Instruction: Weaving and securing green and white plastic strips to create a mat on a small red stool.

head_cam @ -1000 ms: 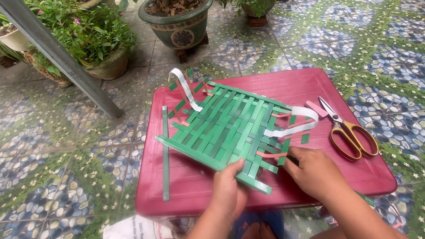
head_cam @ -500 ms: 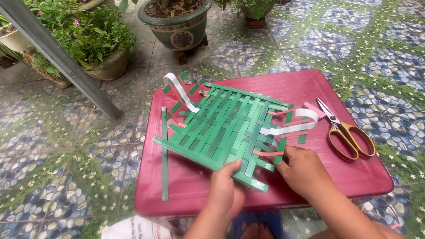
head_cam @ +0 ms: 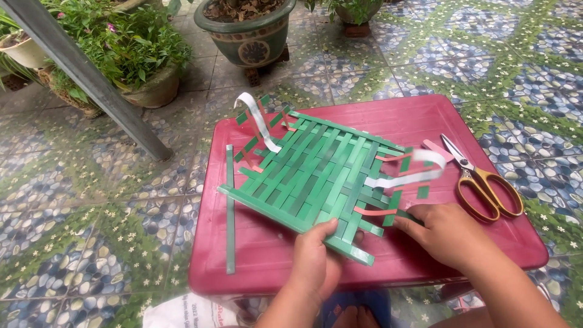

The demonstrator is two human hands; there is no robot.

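Nearest the camera, the left hand [head_cam: 316,264] pinched the near edge of the green woven strip mat [head_cam: 313,173] between thumb and fingers, while the right hand [head_cam: 446,234] gripped the mat's right corner, fingers curled over the strip ends. Beyond them the mat lay on the red counter [head_cam: 498,115], a loose green strip [head_cam: 230,209] to its left and yellow-handled scissors [head_cam: 483,182] to its right. Farther off, potted plants [head_cam: 246,30] stood on the patterned tile floor [head_cam: 91,206].
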